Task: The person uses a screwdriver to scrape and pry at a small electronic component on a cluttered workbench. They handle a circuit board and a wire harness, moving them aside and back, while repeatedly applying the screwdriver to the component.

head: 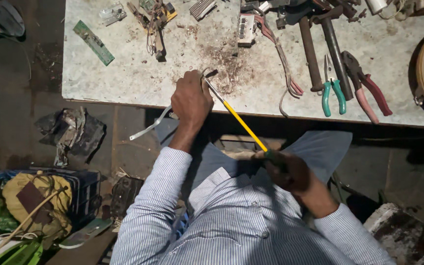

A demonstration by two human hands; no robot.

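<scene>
The left hand [191, 100] is closed around a pale, flat cable end [149, 126] at the near edge of the grey worktop [123, 73], its tail trailing left of the fist. The right hand [286, 169] grasps a yellow-shafted screwdriver [239, 120], tip just above the left knuckles. Best to keep that fist braced on the edge and lever gently, tip angled away from the fingers.

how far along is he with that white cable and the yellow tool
Done: rusty debris lies scattered on the bench, so some stripping or scraping looks done. In hand: the left hand pins the white cable at the bench edge, while the right hand works the yellow-shafted tool at its end. Left: the cable's free end hangs off the bench; how much remains I cannot tell.
</scene>
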